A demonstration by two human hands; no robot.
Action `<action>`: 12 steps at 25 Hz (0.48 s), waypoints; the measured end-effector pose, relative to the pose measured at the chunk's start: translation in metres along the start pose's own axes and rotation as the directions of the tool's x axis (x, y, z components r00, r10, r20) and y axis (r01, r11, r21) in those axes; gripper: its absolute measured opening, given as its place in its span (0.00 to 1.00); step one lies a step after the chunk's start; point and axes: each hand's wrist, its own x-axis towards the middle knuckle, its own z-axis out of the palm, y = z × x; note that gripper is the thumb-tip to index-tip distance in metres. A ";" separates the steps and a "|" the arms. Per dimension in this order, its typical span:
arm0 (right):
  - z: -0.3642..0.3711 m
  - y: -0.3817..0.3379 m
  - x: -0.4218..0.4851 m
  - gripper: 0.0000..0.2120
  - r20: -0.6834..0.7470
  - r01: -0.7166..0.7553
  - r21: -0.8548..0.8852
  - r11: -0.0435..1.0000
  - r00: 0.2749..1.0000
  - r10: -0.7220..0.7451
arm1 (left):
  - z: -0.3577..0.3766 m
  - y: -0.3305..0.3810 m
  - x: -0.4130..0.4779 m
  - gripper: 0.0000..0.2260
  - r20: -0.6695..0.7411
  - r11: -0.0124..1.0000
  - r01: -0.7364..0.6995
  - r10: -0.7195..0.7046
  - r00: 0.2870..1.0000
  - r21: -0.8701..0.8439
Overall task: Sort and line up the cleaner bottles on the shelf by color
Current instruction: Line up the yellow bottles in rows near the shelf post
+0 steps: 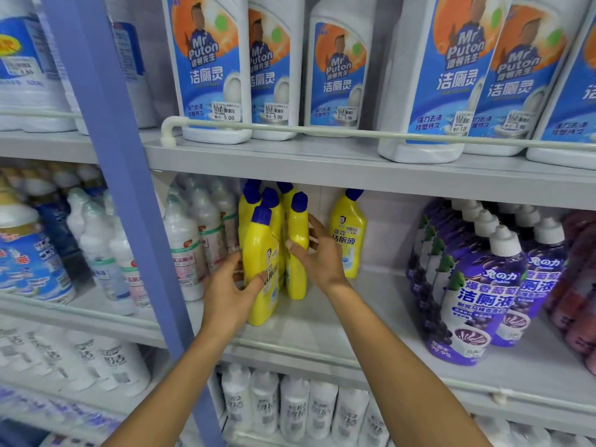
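The left hand (230,293) is gripping the front yellow cleaner bottle (262,269), thumb lying across its label and fingers curling round its left side. The right hand (320,254) is holding the second yellow bottle (298,250) just beside it, thumb pressing on the front edge and fingers wrapping the right side. Both bottles are standing upright on the middle shelf (322,321), blue caps up, nearly touching each other. More yellow bottles (258,201) are crowding close behind them, and a lone yellow bottle (349,235) is standing apart to the right, behind the right hand, its label facing out. White shrink-wrapped bottles (190,250) are sitting just left of the yellow group, and purple bottles (477,298) are lining up well to the right. Overhead, big white Mr Puton bottles (213,69) are resting behind a pale guard rail (322,132). A blue upright post (119,156) is running down the left.
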 end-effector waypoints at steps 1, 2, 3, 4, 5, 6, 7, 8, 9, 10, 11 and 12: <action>-0.003 -0.001 -0.002 0.26 -0.006 0.006 0.007 1.000 1.000 -0.005 | 0.001 0.000 0.000 0.16 -0.002 1.000 0.003 -0.003 1.000 -0.004; -0.008 -0.001 -0.005 0.24 -0.007 0.021 0.008 1.000 1.000 -0.021 | 0.002 0.000 0.000 0.16 0.001 1.000 0.001 -0.001 1.000 -0.001; -0.014 -0.004 -0.008 0.22 0.010 0.039 0.002 0.999 0.999 -0.039 | 0.004 0.001 0.001 0.15 0.006 1.000 -0.007 0.007 1.000 0.011; -0.020 -0.008 -0.012 0.21 0.051 0.051 0.002 0.999 0.997 -0.051 | 0.007 0.003 0.002 0.15 0.017 1.000 -0.014 0.013 1.000 0.014; -0.028 -0.013 -0.017 0.21 0.096 0.046 0.003 0.999 0.994 -0.047 | 0.010 0.003 0.003 0.15 0.035 1.000 -0.019 0.019 0.999 0.009; -0.035 -0.017 -0.022 0.22 0.138 0.029 0.013 1.000 0.990 -0.030 | 0.014 0.004 0.004 0.15 0.053 1.000 -0.021 0.020 0.998 0.010; -0.045 -0.019 -0.026 0.23 0.167 0.004 0.012 1.000 0.986 -0.006 | 0.018 0.005 0.005 0.15 0.073 1.000 -0.022 0.021 0.997 0.015; -0.056 -0.018 -0.030 0.24 0.180 -0.020 0.004 1.000 0.984 0.019 | 0.023 0.007 0.005 0.15 0.091 1.000 -0.020 0.018 0.996 0.020; -0.067 -0.019 -0.033 0.25 0.175 -0.039 -0.001 0.999 0.984 0.039 | 0.028 0.007 0.005 0.15 0.113 1.000 -0.018 0.016 0.993 0.016; -0.078 -0.019 -0.038 0.26 0.162 -0.058 -0.001 0.998 0.985 0.057 | 0.033 0.008 0.005 0.15 0.141 1.000 -0.010 0.010 0.990 -0.002; -0.089 -0.019 -0.041 0.26 0.149 -0.074 0.008 0.997 0.986 0.072 | 0.038 0.009 0.005 0.15 0.169 1.000 -0.001 0.006 0.986 -0.029; -0.099 -0.018 -0.045 0.27 0.143 -0.088 0.016 0.996 0.986 0.085 | 0.044 0.010 0.004 0.14 0.193 0.999 0.006 0.004 0.981 -0.052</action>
